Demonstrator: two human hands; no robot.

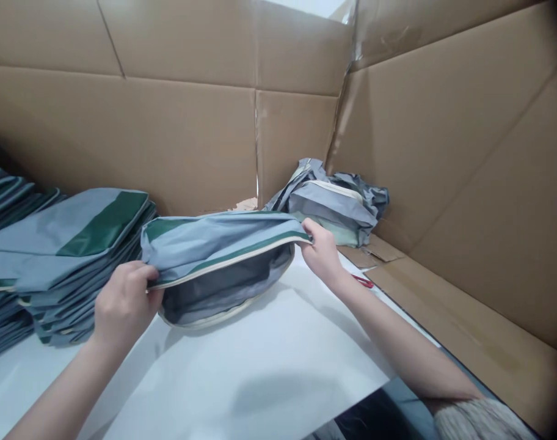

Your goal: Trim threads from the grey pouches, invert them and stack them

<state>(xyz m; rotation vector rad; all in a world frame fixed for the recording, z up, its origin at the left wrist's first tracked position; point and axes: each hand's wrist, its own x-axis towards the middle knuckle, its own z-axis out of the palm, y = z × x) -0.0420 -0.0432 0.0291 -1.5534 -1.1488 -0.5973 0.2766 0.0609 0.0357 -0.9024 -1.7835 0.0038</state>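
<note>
A blue-grey fabric pouch (223, 241) with green trim and a cream zipper edge is held up over the white table. Its opening faces me and gapes, showing a dark inside. My left hand (128, 299) pinches the pouch's left corner between thumb and curled fingers. At the opposite end, my right hand (322, 249) grips the right corner of the zipper edge. The lower edge of the opening hangs in a curve close to the tabletop.
Stacks of similar folded pouches (88, 226) stand at the left. Crumpled grey pouches (333, 205) lie at the back right. Cardboard walls (178, 134) enclose the white table (260, 360). A small red object (363, 281) lies beyond my right forearm.
</note>
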